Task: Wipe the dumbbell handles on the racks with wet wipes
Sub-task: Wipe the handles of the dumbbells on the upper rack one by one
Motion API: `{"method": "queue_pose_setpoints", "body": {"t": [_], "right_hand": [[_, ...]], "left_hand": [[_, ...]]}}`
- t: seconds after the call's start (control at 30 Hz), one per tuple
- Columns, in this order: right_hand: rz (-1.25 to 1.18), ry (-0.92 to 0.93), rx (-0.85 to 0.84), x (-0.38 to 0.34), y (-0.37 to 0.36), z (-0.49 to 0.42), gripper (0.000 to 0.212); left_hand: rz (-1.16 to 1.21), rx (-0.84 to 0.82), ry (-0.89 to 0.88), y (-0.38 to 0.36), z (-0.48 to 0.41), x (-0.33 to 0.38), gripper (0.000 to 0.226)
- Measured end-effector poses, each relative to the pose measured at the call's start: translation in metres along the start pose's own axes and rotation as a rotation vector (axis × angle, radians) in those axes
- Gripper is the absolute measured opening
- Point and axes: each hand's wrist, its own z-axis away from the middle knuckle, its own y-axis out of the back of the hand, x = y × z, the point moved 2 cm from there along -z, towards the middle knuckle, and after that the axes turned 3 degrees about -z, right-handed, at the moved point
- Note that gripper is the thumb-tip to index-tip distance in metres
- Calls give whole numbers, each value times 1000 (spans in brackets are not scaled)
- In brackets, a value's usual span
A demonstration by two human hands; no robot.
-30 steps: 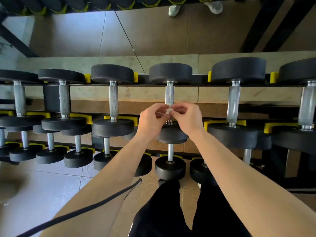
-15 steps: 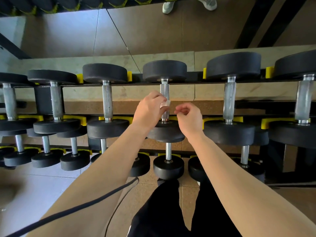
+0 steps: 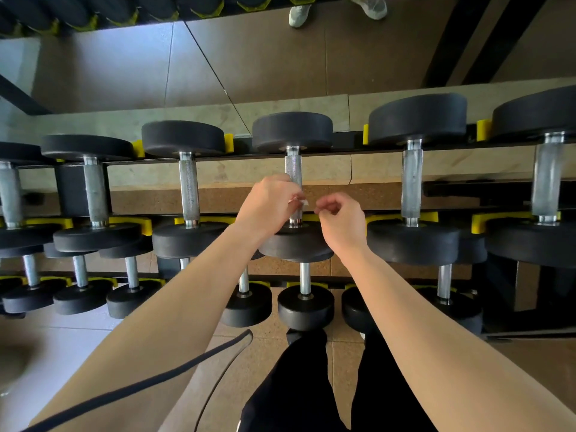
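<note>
This is a gym with a brown tiled floor (image 3: 265, 63) and a black rack (image 3: 349, 141) of weights, seen from above.

The wet wipe (image 3: 301, 202) is a small white scrap. It sits at the lower part of the handle (image 3: 293, 169) of the middle dumbbell (image 3: 292, 130) on the top row. The left hand (image 3: 268, 204) pinches the wipe there, right against the metal bar. The right hand (image 3: 341, 216) is just beside it, not touching the bar. Its fingers are curled in, and I can see nothing in them.

I think the wipe is soft, thin and very light, so it could bunch up or slip out of the fingers. The handle is hard metal with a rough, bumpy skin. The dumbbell looks heavy and should stay put while it is rubbed. A good way would be to wrap the wipe round the bar and hold it at the middle, between the two black ends.

I count one wipe and two hands. The top row shows six dumbbells, with the end ones cut off at the edges. More, smaller ones sit on the rows below, but arms hide some, so I cannot count them. Yellow holders (image 3: 229, 142) sit between the weights. Two pale shoes (image 3: 299, 15) show at the top.
</note>
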Motion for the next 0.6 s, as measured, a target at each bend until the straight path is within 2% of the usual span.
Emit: {"method": "queue_pose_setpoints", "body": {"t": [0.1, 0.17, 0.27, 0.47, 0.53, 0.6], "right_hand": [[2, 6, -10, 3, 0, -1, 16], [0, 0, -11, 3, 0, -2, 16], [17, 6, -22, 1, 0, -1, 17], [35, 5, -43, -3, -2, -1, 18], [52, 13, -52, -6, -4, -1, 18], [67, 15, -50, -7, -6, -1, 17]], "left_hand": [[88, 201, 147, 8, -20, -3, 13], [160, 265, 273, 9, -28, -5, 15], [200, 236, 359, 4, -21, -2, 15], [218, 29, 440, -4, 9, -1, 21], [253, 61, 486, 0, 3, -4, 16], [307, 164, 556, 3, -6, -10, 12]]}}
